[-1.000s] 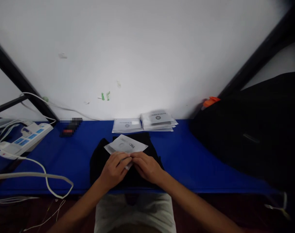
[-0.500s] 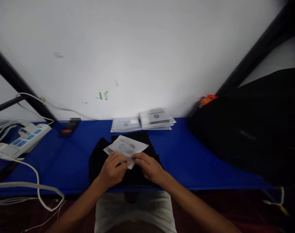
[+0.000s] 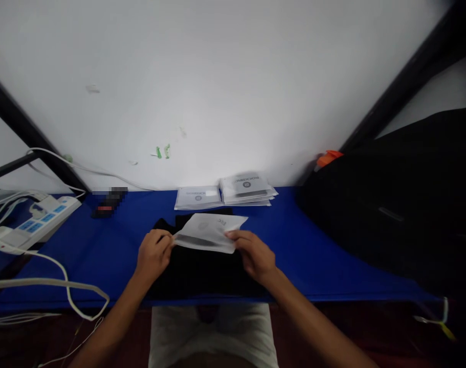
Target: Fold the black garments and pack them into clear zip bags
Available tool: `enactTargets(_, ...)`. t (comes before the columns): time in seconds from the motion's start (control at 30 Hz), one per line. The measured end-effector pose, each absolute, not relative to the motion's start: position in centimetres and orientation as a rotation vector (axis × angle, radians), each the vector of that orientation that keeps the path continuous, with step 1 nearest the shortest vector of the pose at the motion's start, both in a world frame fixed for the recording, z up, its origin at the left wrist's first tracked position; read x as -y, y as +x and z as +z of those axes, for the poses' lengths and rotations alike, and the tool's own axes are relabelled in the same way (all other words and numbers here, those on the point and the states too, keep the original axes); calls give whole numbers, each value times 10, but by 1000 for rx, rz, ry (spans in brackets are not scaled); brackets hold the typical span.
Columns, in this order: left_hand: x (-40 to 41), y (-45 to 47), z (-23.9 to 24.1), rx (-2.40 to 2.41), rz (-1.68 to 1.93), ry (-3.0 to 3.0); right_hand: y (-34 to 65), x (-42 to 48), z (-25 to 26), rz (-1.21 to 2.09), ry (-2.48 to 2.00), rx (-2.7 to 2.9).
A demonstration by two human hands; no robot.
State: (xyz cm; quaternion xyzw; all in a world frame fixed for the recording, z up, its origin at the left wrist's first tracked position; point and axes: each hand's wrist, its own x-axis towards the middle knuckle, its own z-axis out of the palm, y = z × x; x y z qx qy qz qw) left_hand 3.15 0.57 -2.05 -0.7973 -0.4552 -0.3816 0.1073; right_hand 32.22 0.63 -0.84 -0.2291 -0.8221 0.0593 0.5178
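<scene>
Nearest the camera, both bare forearms reach forward over the front edge of the blue counter [image 3: 102, 255]. The left hand [image 3: 153, 254] pinches the left end of a white plastic packet [image 3: 209, 232], its fingers curled around that edge; the right hand [image 3: 254, 254] pinches the packet's right end, thumb on top. The packet is held between the two hands, lifted just above a folded black garment [image 3: 198, 271] that lies flat on the counter directly beneath it. Its long axis runs left to right, across the person's body, so each hand has one short end and neither is clearly nearer than the other; the packet's far edge tilts up and away from the person.

To the left, a white power strip [image 3: 37, 220] sits on the counter with white cables [image 3: 64, 286] looping off the near edge. Beyond the garment, near the wall, lie two stacks of similar white packets [image 3: 225, 193], side by side and touching. A small dark object [image 3: 108, 202], blurred, lies to their left. A large black bag [image 3: 401, 204] fills the right side, with an orange piece [image 3: 328, 158] at its far edge
</scene>
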Motion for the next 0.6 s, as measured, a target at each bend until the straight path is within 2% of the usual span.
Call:
enactTargets(0.13, -3, 14, -15, 1348, -1035, -2344, 337, -7, -8, 237, -670, 1956)
enactTargets(0.3, 4, 33, -15, 1174, -938, -2689, 358, -18, -26, 378, -727, 2218)
enactTargets(0.4, 3, 53, -16, 1089, -883, -2768, 364, -19, -27, 282, -740, 2277)
enactTargets(0.6, -5, 80, -3, 1131, -1098, -2576, 322, 8, -5, 51, -526, 2337)
